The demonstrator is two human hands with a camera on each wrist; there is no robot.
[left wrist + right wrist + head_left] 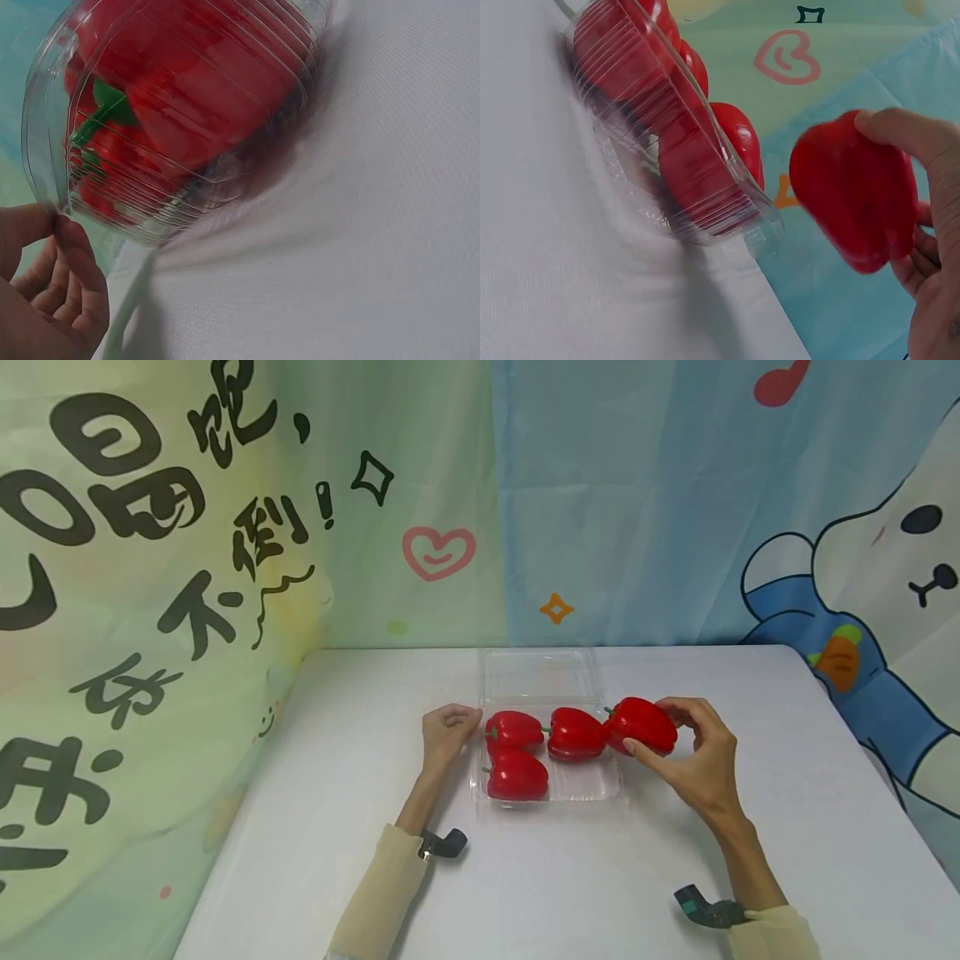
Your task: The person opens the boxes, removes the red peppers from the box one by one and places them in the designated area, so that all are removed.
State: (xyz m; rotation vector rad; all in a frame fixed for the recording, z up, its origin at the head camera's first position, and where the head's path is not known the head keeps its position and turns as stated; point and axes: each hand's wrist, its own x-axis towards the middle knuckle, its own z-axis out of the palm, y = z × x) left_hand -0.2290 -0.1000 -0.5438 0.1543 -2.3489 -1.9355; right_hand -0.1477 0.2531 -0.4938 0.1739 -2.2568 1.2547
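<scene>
Clear plastic, pinched by the left hand at nine o'clock, forms the container on the white bench, with three red peppers inside at ten, eight and two o'clock, and a fourth pepper gripped near three o'clock by the right hand.

glossy, smooth peppers; ribbed plastic box; cloth backdrop.

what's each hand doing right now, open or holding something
Left hand: closed, pinching the box at its edge.
Right hand: closed, holding a pepper.
</scene>
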